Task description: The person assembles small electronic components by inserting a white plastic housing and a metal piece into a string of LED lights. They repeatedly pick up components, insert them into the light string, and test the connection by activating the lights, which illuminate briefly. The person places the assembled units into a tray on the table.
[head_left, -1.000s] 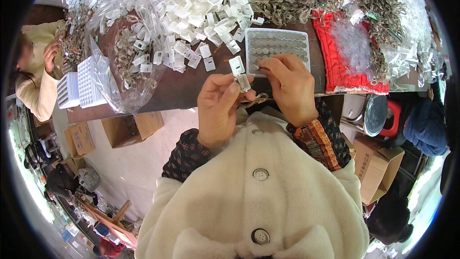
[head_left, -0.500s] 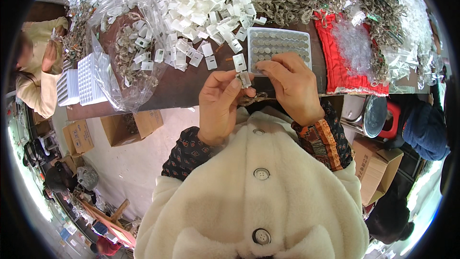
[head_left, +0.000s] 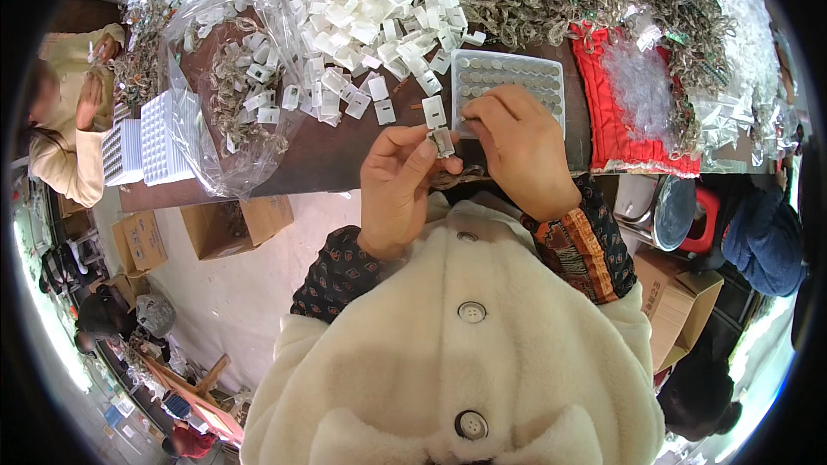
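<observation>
My left hand (head_left: pixel 400 181) is closed, thumb and fingers pinching a small white plastic battery case (head_left: pixel 443 143) over the table's near edge. The case's white lid (head_left: pixel 434 110) stands out beyond my fingertips. A bundle of thin wire (head_left: pixel 470 174) shows just below, partly hidden between my hands. My right hand (head_left: pixel 525 151) is closed in a pinch over the near left part of a clear plastic tray (head_left: pixel 558 69). Rows of round silver button cells (head_left: pixel 495 65) fill the tray's visible part. Whatever sits between my right fingertips is too hidden to make out.
A heap of white battery cases (head_left: pixel 370 13) covers the far table, beside tangled wire light strings (head_left: pixel 568 0). A plastic bag (head_left: pixel 233 155) and stacked white trays (head_left: pixel 168 142) lie left, red knitted cloth (head_left: pixel 603 112) right. Another person (head_left: pixel 73 138) sits at far left.
My right hand has shifted slightly over the tray, its fingers more curled. My left hand keeps the case in nearly the same spot. The whole view has moved a little.
</observation>
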`<state>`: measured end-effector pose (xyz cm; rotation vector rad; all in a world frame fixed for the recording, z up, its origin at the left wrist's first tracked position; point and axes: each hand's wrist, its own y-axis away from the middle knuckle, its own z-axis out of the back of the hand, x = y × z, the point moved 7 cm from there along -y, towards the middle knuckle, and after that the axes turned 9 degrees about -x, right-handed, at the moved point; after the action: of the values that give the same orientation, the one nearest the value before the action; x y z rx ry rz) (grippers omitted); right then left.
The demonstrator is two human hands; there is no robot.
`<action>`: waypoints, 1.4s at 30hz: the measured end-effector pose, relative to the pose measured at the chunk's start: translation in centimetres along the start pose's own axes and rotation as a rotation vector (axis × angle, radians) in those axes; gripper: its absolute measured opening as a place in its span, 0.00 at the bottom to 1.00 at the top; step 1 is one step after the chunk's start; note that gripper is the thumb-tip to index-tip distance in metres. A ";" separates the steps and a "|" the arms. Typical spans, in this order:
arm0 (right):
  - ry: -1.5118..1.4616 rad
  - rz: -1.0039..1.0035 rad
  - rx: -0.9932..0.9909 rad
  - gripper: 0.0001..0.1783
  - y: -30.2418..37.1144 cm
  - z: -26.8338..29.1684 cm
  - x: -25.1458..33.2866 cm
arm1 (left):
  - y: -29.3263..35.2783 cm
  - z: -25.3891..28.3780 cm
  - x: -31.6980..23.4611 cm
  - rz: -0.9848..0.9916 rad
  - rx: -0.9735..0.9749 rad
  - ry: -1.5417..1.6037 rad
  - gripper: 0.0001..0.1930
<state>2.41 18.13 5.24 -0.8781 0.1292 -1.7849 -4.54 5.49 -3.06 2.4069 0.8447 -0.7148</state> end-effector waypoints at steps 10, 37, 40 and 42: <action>-0.321 -0.010 -0.141 0.13 0.9 2.1 2.8 | 0.3 -1.0 -0.3 -0.029 0.082 0.040 0.08; -0.030 -0.195 -0.029 0.10 1.8 0.9 -1.1 | -0.1 0.0 0.3 0.012 0.002 0.026 0.08; -0.119 -0.214 -0.090 0.09 1.5 1.3 -0.9 | -0.1 -0.1 0.3 0.026 0.003 0.030 0.08; -0.231 -0.216 -0.120 0.10 1.5 1.8 -0.5 | 0.0 -0.4 0.3 0.038 0.024 0.044 0.08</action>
<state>4.81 18.49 5.60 -1.2157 -0.0093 -1.8731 -4.19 5.84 -2.96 2.4616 0.8102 -0.6634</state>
